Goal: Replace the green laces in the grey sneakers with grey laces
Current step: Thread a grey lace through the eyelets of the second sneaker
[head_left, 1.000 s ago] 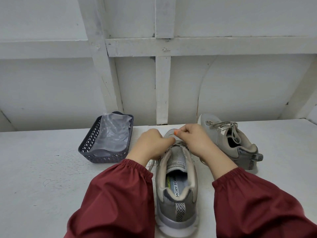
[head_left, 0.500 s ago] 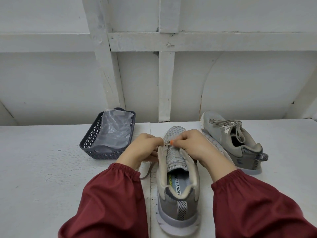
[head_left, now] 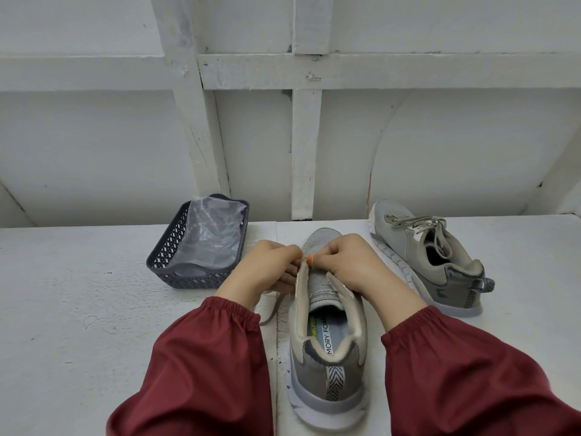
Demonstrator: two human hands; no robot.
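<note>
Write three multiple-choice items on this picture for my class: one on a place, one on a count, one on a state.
1. Where does the basket stand?
A left of the near sneaker; B right of it; C inside it.
2. How many sneakers are on the table?
A one; B two; C three.
3. How is the far sneaker?
A unlaced; B laced in green; C laced in grey.

Answers:
1 A, the basket sits on the side of the left hand.
2 B, only the near and the far sneaker show.
3 C, a grey lace crosses its eyelets.
</note>
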